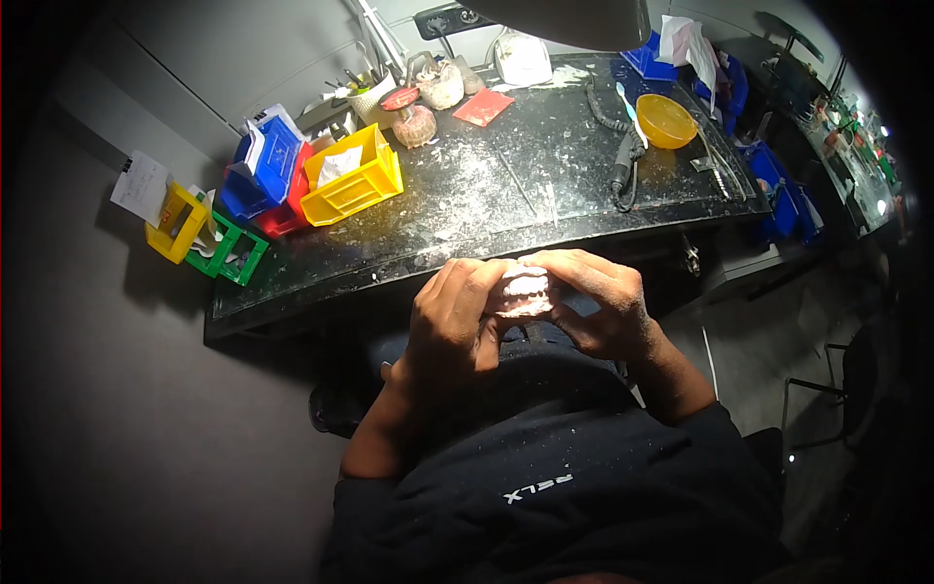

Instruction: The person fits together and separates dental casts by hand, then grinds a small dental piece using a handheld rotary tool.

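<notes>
A pale dental model [525, 292] with upper and lower rows of teeth is held up in front of my body, just off the bench's front edge. My left hand [454, 310] is closed on its left side, thumb below and fingers above. On the other side my right hand [598, 300] grips it the same way, its fingers along the top. The two rows lie close together, with a dark gap showing between some teeth. Whitish dust clings to my right hand and wrist. The back of the model is hidden.
The dusty black bench [457, 209] carries a yellow bin [355, 180], a blue bin [263, 161] and a red bin [285, 216] at left. A dental handpiece [623, 165] lies near an orange bowl [665, 122]. A lamp [574, 19] overhangs the back. Thin rods lie mid-bench.
</notes>
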{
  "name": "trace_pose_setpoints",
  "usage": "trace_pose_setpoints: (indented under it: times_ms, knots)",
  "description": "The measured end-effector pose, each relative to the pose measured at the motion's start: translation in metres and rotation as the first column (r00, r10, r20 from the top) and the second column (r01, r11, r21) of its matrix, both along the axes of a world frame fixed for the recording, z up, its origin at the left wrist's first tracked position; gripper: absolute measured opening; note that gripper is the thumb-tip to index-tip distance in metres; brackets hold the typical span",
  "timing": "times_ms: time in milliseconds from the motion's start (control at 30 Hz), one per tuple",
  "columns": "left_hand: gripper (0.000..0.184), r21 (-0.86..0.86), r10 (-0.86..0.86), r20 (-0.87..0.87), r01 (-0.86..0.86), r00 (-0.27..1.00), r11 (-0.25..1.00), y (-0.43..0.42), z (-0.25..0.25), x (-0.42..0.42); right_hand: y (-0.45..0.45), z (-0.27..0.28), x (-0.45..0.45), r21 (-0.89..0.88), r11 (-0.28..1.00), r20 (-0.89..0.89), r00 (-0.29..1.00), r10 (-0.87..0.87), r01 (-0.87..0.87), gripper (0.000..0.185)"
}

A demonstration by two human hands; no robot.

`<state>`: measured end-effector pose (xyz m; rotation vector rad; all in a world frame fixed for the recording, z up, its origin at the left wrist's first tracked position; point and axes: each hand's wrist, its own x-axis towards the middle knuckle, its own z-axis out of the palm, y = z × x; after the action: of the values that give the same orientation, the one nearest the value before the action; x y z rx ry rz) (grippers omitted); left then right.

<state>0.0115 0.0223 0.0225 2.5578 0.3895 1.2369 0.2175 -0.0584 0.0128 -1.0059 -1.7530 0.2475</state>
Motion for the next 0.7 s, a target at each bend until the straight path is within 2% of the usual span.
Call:
trace_pose_setpoints:
  times_ms: [100, 233, 300, 433, 500, 533, 567, 600, 633, 667, 700]
  knots:
    - [0.037, 0.007, 0.001, -0.016, -0.001, 1.0, 1.0, -0.001, -0.003, -0.001, -0.003, 0.001, -0.001, -0.037, 0.999, 0.024, 1.0, 0.0, 0.001, 0.05]
    - [0.033, 0.024, -0.017, 0.015, 0.017, 1.0, 1.0, -0.001, 0.0, 0.002, 0.001, -0.003, 0.0, 0.036, 0.999, 0.029, 1.0, 0.001, -0.002, 0.048]
    - [0.044, -0.021, -0.001, 0.035, 0.002, 0.999, 1.0, -0.004, 0.001, 0.004, 0.001, -0.004, 0.0, 0.034, 0.999, 0.041, 0.999, 0.0, -0.002, 0.046]
    - [0.048, -0.066, 0.003, 0.017, -0.002, 1.0, 0.998, -0.005, -0.001, 0.003, 0.001, -0.004, 0.0, 0.031, 0.999, 0.033, 0.999, -0.01, 0.009, 0.045]
    - [0.053, -0.09, 0.105, 0.126, -0.094, 0.986, 0.991, -0.008, -0.001, 0.008, 0.002, -0.003, -0.002, 0.103, 0.991, -0.005, 0.996, -0.084, 0.084, 0.046]
    - [0.049, -0.117, 0.179, 0.15, -0.163, 0.972, 0.98, -0.008, -0.008, 0.007, 0.002, -0.003, -0.002, 0.104, 0.991, -0.001, 0.996, -0.085, 0.085, 0.046]
    - [0.049, -0.117, 0.179, 0.154, -0.162, 0.972, 0.98, -0.011, -0.014, 0.009, 0.002, -0.003, -0.003, 0.142, 0.977, 0.005, 0.987, -0.161, 0.159, 0.047]
    - [0.052, -0.211, 0.198, 0.192, -0.156, 0.961, 0.965, -0.016, -0.02, 0.015, 0.003, -0.004, -0.004, 0.18, 0.956, 0.008, 0.972, -0.236, 0.231, 0.048]
    - [0.054, -0.304, 0.22, 0.226, -0.146, 0.949, 0.942, -0.02, -0.023, 0.018, 0.003, -0.007, -0.006, 0.181, 0.956, 0.011, 0.972, -0.236, 0.23, 0.048]
    - [0.059, -0.223, 0.175, 0.179, -0.133, 0.968, 0.966, -0.021, -0.024, 0.018, 0.004, -0.01, -0.01, 0.18, 0.949, -0.03, 0.966, -0.256, 0.257, 0.048]
    - [0.065, -0.274, 0.2, 0.185, -0.145, 0.962, 0.951, -0.026, -0.026, 0.023, 0.003, -0.012, -0.014, 0.177, 0.942, -0.072, 0.959, -0.275, 0.284, 0.049]
